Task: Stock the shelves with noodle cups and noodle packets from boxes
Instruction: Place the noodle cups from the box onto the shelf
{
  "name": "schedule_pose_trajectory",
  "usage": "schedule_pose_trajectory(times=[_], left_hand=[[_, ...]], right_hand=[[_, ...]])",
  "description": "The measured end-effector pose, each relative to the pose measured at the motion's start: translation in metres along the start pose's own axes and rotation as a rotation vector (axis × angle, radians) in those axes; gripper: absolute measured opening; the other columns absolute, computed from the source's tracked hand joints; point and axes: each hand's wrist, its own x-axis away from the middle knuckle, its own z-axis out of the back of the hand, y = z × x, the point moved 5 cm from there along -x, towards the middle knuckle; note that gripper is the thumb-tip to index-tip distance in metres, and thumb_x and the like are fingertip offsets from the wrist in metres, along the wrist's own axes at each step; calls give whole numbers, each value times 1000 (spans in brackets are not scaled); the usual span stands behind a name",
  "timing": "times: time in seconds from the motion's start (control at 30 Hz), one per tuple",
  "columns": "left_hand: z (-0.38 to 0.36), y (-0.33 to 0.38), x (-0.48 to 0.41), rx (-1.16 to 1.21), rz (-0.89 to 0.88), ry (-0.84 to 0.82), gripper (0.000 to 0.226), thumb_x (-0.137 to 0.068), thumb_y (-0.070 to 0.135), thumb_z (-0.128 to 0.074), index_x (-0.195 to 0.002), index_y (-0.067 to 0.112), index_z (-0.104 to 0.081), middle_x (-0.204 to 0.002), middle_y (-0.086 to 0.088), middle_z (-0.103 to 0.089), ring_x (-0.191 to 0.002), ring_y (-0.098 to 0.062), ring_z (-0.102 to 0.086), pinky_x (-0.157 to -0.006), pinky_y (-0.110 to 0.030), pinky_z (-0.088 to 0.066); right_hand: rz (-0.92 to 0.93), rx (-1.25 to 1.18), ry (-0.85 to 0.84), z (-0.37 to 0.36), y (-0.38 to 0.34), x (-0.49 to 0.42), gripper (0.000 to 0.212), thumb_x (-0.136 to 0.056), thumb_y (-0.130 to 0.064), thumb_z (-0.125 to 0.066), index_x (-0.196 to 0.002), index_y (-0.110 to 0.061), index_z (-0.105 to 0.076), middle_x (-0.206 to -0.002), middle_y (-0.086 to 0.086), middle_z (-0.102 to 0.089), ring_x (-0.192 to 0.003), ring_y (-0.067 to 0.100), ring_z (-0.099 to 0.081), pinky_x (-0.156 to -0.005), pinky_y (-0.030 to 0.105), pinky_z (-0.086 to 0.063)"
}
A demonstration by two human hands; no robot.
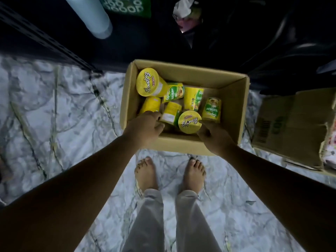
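Gripping the lidded noodle cup (pixel 190 121) is my right hand (pixel 212 135). The thumb lies against the rim of the yellow lid, and the other fingers curl under the cup's side, out of sight. This cup sits lid-up inside the cardboard box (pixel 234 99), close to the box's near wall.

My left hand (pixel 145 126) reaches over the same near wall, just left of the held cup. Its fingers curl downward at a yellow cup (pixel 151 104) lying just beyond them. I cannot tell whether they hold that cup or only touch it.

Beyond both sets of fingertips, four loose cups (pixel 192 97) lie on their sides on the box bottom, close together. Farther still, in the far left corner, a tilted cup (pixel 145 81) turns its printed lid toward me.

The box rests on a pale marbled floor covering (pixel 54 115), creased and wrinkled throughout. On the near side of my hands, my bare feet (pixel 145 173) stand on it, just short of the box.

To the right of my right hand, well apart, a second cardboard box (pixel 291 128) shows a barcode. To the left of my left hand and farther off runs a dark shelf upright (pixel 36 39) with rows of slots.

The room beyond the box is dim. A pale cylinder (pixel 91 17) is at the far left and a black plastic bag (pixel 272 33) at the far right.
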Motion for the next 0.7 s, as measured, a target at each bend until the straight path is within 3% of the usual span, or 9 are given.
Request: schedule_pose_trajectory(times=[0.1,0.27,0.37,0.47,0.6,0.7], left_hand=[[-20,-8,-33,-22,-45,12,53,-100,35,-61,-147,14,-53,-130,-17,-63,-120,-37,-59,-94,-43,-50],[-60,-15,-82,-29,-110,-73,53,-99,32,-66,-147,14,-54,-143,-13,-57,-130,-31,-53,-98,-36,-44],[-85,-28,-108,-53,-133,-117,62,-95,32,-71,-151,19,-49,-157,-9,-45,-139,-30,-47,-109,-40,-44],[-94,-31,-123,-152,-145,-140,63,-91,28,-74,-149,22,-49,-158,-15,-40,-134,-36,-51,-105,-46,-48],[-97,-20,-129,-234,-231,-99,54,-89,22,-75,-137,21,-52,-151,-22,-38,-113,-45,-61,-89,-51,-55],[-84,-18,-128,-288,-256,-108,43,-93,11,-68,-133,16,-53,-153,-30,-33,-110,-48,-63,-85,-50,-56]], right_hand=[[25,28,-9,-11,12,-32,53,-101,-28,-61,-151,-16,-49,-102,11,-64,-117,31,-59,-97,32,-44],[74,90,28,-24,22,-72,59,-101,-33,-61,-155,-23,-42,-144,15,-51,-129,30,-52,-104,31,-39],[136,88,25,-32,26,-89,57,-102,-30,-59,-156,-24,-40,-153,14,-46,-141,28,-42,-112,30,-33],[164,68,23,-40,30,-99,49,-102,-25,-59,-150,-22,-48,-148,14,-52,-139,29,-45,-110,30,-34],[153,-6,96,-44,40,-102,21,-98,-15,-63,-119,-18,-68,-128,12,-63,-120,27,-59,-92,22,-38],[80,-39,133,-37,44,-100,10,-97,-18,-62,-106,-22,-64,-111,7,-69,-105,24,-64,-87,32,-48]])
